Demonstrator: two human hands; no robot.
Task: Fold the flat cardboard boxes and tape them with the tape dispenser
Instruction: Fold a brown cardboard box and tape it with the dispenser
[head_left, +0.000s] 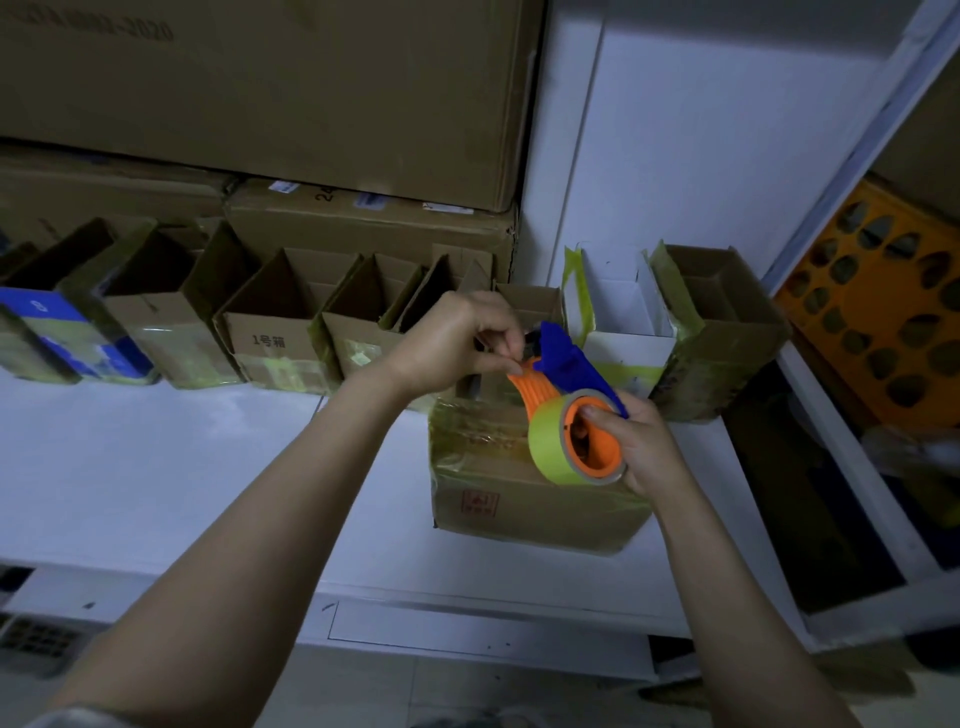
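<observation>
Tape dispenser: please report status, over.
Left grip pinches the front end of blue-and-orange plastic tape dispenser. Right grip holds its yellow-green tape roll. Taped brown cardboard box below, nothing in the way.

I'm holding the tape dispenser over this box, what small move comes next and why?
Probably pull a short tape end free with the left hand. It pinches at the blue head of the tape dispenser, the right hand grips the green roll, and the box sits just below.

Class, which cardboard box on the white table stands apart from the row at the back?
The taped brown box with a red stamp, right under the tape dispenser. The rest stand open in a line behind it.
</observation>
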